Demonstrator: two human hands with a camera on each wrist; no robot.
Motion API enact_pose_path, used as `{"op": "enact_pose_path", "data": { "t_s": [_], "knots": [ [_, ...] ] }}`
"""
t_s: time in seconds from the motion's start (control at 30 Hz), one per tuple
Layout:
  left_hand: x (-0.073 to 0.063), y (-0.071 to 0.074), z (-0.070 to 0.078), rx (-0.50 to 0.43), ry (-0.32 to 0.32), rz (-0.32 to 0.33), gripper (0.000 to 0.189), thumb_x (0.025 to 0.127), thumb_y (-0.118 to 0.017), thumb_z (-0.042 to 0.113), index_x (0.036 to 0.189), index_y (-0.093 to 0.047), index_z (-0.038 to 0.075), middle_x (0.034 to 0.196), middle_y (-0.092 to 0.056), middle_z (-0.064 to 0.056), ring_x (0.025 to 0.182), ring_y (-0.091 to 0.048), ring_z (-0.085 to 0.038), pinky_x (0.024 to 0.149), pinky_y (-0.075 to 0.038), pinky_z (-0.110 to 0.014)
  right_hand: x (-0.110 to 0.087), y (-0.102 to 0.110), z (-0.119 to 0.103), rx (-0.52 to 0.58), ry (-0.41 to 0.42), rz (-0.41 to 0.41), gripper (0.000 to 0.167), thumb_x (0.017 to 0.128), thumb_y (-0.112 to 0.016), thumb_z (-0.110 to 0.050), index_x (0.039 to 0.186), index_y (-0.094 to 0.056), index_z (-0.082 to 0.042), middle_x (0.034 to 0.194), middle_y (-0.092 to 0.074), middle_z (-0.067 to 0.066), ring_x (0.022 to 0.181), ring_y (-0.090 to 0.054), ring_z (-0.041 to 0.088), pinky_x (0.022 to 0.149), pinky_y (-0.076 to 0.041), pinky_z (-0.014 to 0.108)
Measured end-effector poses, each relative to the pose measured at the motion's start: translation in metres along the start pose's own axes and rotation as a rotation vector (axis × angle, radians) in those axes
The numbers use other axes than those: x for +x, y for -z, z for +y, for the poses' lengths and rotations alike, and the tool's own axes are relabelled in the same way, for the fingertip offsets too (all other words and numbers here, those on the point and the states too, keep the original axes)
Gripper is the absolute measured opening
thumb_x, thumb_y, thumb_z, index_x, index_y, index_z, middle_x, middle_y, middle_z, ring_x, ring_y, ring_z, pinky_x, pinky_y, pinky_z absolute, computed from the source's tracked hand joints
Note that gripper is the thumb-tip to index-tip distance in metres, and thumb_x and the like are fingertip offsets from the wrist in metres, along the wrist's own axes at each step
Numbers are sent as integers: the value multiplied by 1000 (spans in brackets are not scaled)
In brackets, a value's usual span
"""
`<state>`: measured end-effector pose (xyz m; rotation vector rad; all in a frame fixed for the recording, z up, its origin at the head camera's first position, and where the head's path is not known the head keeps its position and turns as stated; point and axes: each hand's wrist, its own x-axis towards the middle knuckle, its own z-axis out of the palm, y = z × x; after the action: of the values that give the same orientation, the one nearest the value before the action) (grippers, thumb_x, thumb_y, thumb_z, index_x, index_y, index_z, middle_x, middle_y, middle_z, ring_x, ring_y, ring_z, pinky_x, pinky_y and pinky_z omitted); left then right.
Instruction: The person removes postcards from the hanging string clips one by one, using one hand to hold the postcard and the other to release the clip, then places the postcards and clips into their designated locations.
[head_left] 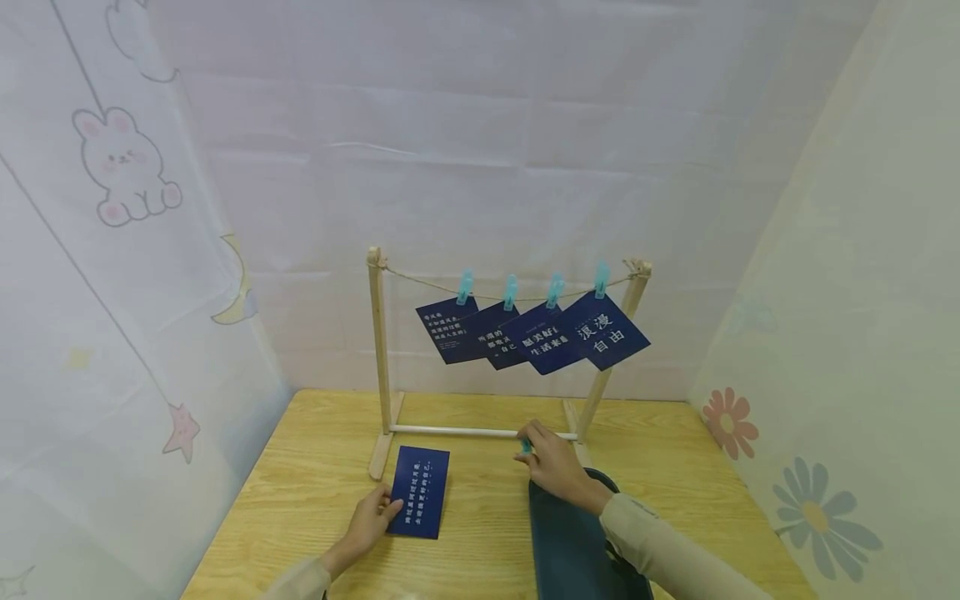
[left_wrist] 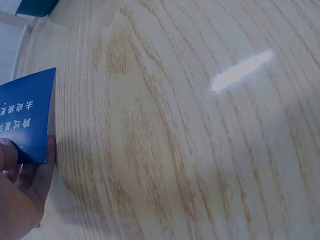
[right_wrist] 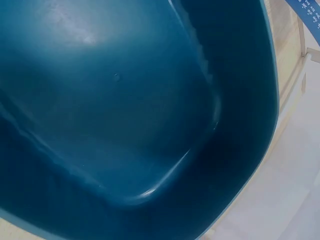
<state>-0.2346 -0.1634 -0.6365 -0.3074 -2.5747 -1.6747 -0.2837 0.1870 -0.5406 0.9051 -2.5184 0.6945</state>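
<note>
My left hand (head_left: pixel 369 523) pinches a dark blue card (head_left: pixel 420 492) with white writing by its lower left edge, thumb on the printed face. In the left wrist view the same card (left_wrist: pixel 27 117) tilts up off the wood, fingers behind it. My right hand (head_left: pixel 558 467) pinches a small light-blue clothespin (head_left: pixel 527 447) above the far end of a dark teal bin (head_left: pixel 566 550). In the right wrist view the bin's inside (right_wrist: pixel 125 125) fills most of the picture; the hand itself is out of that view.
Behind the hands stands a wooden frame (head_left: pixel 380 350) with a sagging twine line (head_left: pixel 420 281). Several blue cards (head_left: pixel 603 329) hang overlapping from it on light-blue clothespins (head_left: pixel 555 290). A white rod (head_left: pixel 480 432) joins the frame's feet on the wooden table (head_left: pixel 315 450).
</note>
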Motion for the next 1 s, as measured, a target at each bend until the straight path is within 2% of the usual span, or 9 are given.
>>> {"op": "enact_pose_path", "data": {
  "t_s": [0.17,0.37,0.57,0.77,0.9,1.0],
  "knots": [
    [0,0,-1,-2,10,-15,6,96,-59,-5,95,-53,-7,83,-56,-8,79,-62,-24,63,-54,-30,-5,2,3,-8,7,0,25,88,-71,2,108,-59,-6,94,-57,5,67,-51,7,55,-46,22],
    [0,-1,-3,24,-2,-15,7,95,-61,-3,94,-54,-5,81,-61,-8,74,-63,-21,61,-52,-26,-9,6,3,-9,-5,-10,27,87,-69,5,109,-60,-7,96,-58,5,68,-54,9,56,-47,24],
    [0,0,0,27,-6,-45,9,96,-63,2,94,-57,-4,80,-67,-7,72,-65,-19,60,-51,-24,-13,7,6,-18,-8,-13,23,90,-72,-4,110,-61,-8,97,-59,5,70,-55,9,57,-48,23],
    [-1,3,1,-27,42,-120,13,97,-62,6,97,-58,-7,81,-69,-8,71,-67,-19,56,-54,-27,-21,9,10,-25,16,5,27,88,-77,-13,109,-61,-8,96,-59,4,69,-53,7,57,-47,23],
    [-3,3,2,-91,72,-164,17,98,-61,6,100,-57,-10,83,-68,-11,70,-69,-21,51,-56,-33,-28,10,12,-37,15,1,29,86,-78,-12,110,-62,-6,98,-59,3,70,-51,6,58,-47,23],
    [-5,3,0,-120,71,-186,18,97,-62,6,102,-57,-11,81,-67,-10,63,-68,-21,47,-55,-34,-33,11,13,-57,14,-1,30,85,-78,-11,109,-62,-7,99,-60,4,73,-55,8,59,-49,24]
  ]
}}
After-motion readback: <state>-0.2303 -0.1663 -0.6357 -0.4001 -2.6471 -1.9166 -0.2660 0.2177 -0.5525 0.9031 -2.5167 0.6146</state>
